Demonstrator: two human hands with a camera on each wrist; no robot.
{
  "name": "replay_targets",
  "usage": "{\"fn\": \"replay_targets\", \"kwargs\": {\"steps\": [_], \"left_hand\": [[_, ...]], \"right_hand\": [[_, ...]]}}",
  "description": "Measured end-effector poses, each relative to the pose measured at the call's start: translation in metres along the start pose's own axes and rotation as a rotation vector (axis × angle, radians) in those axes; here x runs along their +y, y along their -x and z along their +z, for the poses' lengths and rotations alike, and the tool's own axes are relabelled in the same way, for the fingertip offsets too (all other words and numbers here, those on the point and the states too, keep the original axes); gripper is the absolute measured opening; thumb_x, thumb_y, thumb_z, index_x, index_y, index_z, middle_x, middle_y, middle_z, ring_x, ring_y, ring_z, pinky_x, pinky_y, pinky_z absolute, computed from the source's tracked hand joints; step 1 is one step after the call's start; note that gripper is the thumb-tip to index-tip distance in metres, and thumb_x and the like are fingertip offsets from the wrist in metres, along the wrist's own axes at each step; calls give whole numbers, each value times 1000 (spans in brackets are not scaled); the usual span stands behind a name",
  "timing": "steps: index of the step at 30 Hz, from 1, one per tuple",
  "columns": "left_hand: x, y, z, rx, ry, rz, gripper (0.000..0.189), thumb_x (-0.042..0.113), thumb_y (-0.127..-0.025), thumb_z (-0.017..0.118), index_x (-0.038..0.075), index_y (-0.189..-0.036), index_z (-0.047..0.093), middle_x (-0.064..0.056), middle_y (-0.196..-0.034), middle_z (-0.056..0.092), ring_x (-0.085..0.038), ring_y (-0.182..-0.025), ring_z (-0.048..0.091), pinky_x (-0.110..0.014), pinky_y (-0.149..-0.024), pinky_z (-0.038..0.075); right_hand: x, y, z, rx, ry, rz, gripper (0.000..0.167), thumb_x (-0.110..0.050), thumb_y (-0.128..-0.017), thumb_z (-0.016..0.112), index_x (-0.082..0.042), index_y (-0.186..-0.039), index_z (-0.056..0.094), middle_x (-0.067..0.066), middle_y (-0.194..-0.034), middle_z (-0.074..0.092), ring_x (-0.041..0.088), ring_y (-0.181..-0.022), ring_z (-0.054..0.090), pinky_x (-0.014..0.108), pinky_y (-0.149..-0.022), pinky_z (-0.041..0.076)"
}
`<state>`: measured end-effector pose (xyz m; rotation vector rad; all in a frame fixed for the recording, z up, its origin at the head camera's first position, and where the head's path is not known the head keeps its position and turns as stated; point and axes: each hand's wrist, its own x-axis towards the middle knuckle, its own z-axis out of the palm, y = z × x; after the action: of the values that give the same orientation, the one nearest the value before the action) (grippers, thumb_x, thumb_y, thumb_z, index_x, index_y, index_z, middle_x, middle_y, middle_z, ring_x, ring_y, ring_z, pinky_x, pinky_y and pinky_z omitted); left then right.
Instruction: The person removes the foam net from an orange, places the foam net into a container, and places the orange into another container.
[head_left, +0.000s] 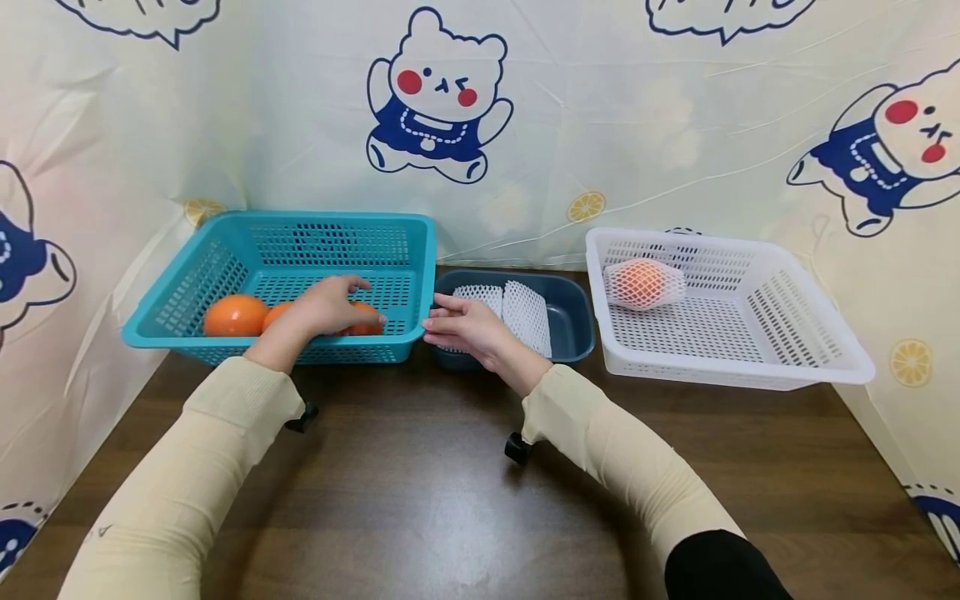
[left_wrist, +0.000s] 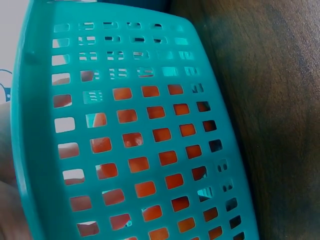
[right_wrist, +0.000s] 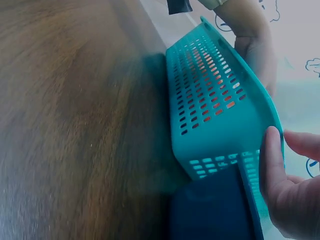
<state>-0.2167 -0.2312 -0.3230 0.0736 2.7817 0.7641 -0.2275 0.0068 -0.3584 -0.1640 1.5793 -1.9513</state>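
Note:
Oranges [head_left: 236,316] lie in a row along the near side of the teal basket [head_left: 337,218]. My left hand [head_left: 326,307] reaches over the near rim, its thumb and fingers spread beside the rightmost orange [head_left: 365,325]. In the left wrist view, the basket's slotted wall [left_wrist: 145,120] hides most of this hand. At the basket's right rim is my right hand [head_left: 476,332], fingers extended and thumb tip right at the rim. White foam net sleeves [head_left: 527,319] lie in the dark blue tray [head_left: 573,321] just behind that hand.
On the right stands a white basket [head_left: 738,375] with a netted orange [head_left: 642,284] in its left end. All three containers stand side by side at the back of the brown wooden table [head_left: 420,483], against a patterned cloth [head_left: 525,208].

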Motion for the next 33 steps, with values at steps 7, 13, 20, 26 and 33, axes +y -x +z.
{"fn": "replay_targets", "kwargs": {"steps": [7,13,20,26,33], "left_hand": [[0,4,0,77,25,-2,63,32,-100,67,-5,-147,47,-33,-148,42,-50,-129,44,-62,-101,43],[1,7,1,149,83,-6,52,29,-103,63,-2,-143,53,-29,-146,48,-46,-125,48,-58,-97,47],[5,11,3,242,144,17,42,25,-103,62,0,-136,59,-25,-134,57,-44,-122,53,-56,-95,50],[13,16,6,285,193,37,35,23,-105,61,2,-132,65,-21,-127,62,-39,-114,58,-49,-85,54],[24,20,10,312,233,60,30,19,-104,61,3,-129,68,-20,-124,65,-36,-108,60,-40,-76,54]], "right_hand": [[-4,9,-8,-31,88,-15,53,5,-102,56,1,-154,42,24,-138,60,23,-98,71,40,-99,51],[-3,16,-11,-75,271,-83,52,0,-103,58,1,-153,43,19,-143,58,30,-110,69,36,-97,53],[-7,29,-15,-98,427,-149,51,0,-102,59,-1,-152,47,21,-141,59,29,-113,68,35,-97,53],[-11,39,-22,-111,565,-223,51,-5,-101,63,0,-150,50,19,-135,64,27,-116,67,35,-96,54],[-16,51,-33,-98,666,-327,44,-6,-100,65,-1,-144,57,21,-131,65,28,-114,65,36,-92,56]]}}
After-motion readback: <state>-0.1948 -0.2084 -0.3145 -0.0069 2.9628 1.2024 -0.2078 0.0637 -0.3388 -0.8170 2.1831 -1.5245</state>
